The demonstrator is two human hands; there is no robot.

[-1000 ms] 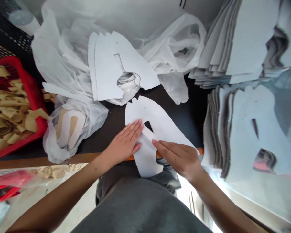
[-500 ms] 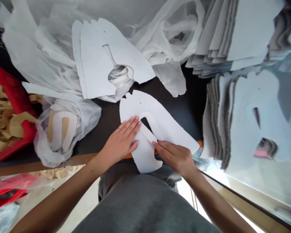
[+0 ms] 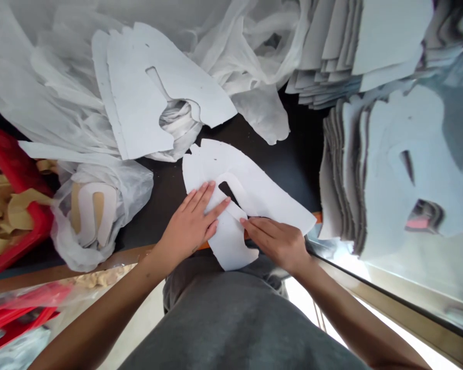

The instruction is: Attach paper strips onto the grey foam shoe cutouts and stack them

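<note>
A white, arch-shaped piece like a shoe upper lies on the dark table, its lower leg reaching over the front edge toward my lap. A narrower white U-shaped strip lies around its inner opening. My left hand rests flat on the left leg of the upper, fingers spread, with the index fingertip on the strip. Closed at the fingertips, my right hand grips the strip's lower end beside the inner edge. Its curled fingers partly hide that end.
More white uppers lie behind on plastic bags. At left are a red crate of tan pieces and a bag holding U-shaped strips. Stacked uppers stand at right. The table's front edge runs before me.
My left index finger has spread away from the others onto the strip. My right fingertips stay at the strip's lower end. The whole view has shifted slightly.
</note>
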